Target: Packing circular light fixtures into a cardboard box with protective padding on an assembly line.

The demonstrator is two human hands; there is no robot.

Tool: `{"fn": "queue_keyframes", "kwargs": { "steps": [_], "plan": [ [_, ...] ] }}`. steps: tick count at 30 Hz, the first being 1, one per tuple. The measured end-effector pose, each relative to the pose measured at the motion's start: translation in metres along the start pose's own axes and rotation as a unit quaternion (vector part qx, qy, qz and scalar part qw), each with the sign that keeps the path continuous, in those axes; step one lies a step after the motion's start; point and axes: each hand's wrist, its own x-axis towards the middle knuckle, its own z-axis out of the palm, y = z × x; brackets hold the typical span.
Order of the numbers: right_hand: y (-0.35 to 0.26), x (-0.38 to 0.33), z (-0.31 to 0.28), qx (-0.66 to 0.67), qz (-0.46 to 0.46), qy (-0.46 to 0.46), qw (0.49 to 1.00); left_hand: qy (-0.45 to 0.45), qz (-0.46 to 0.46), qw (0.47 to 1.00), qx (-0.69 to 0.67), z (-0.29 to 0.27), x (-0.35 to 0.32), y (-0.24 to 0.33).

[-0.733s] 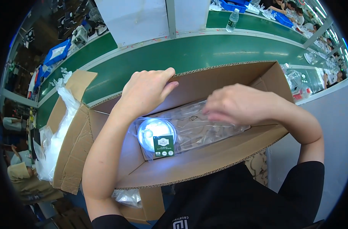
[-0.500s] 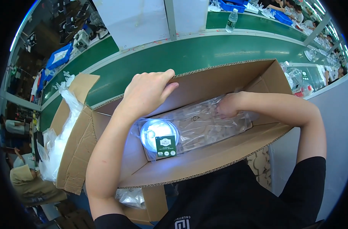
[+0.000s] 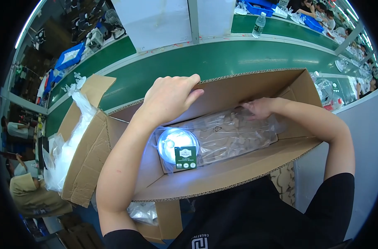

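The big brown box (image 3: 222,166) is the landmark here. It lies open in front of the person, with the green desk (image 3: 222,62) just behind it.

The left hand (image 3: 170,97) rests on the back wall of the box. Its fingers curl over the top edge, so its grip is closed on the box wall and holds it steady.

The right hand (image 3: 260,108) is down inside the box, at the right end. It lies flat on a clear bag (image 3: 230,135) of small tan pieces. The fingers look spread and loose on the plastic, not clenched around anything.

The clear bag lies on the bottom of the box and fills most of the floor. At the left end of the box there is a round, shiny white thing (image 3: 176,143) with a small green label (image 3: 185,157) on it.

It looks like the step in hand is getting hold of the bag inside the box. The next move would call for the right hand to pinch the slippery plastic firmly. The left hand would need to keep the box from sliding.

Beside the box, on its left, stands another open box (image 3: 87,137) with a white plastic liner (image 3: 72,137).
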Motion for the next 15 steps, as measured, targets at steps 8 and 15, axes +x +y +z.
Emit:
{"fn": "queue_keyframes", "kwargs": {
  "steps": [8,15],
  "plan": [
    [-0.042,0.002,-0.001,-0.018,-0.06,-0.048,0.997,-0.008,-0.003,1.0,0.012,-0.003,0.002,0.002],
    [-0.119,0.072,0.01,-0.097,-0.191,-0.01,0.977,0.015,0.0,1.0,0.002,0.003,-0.003,0.0]
  ]
}}
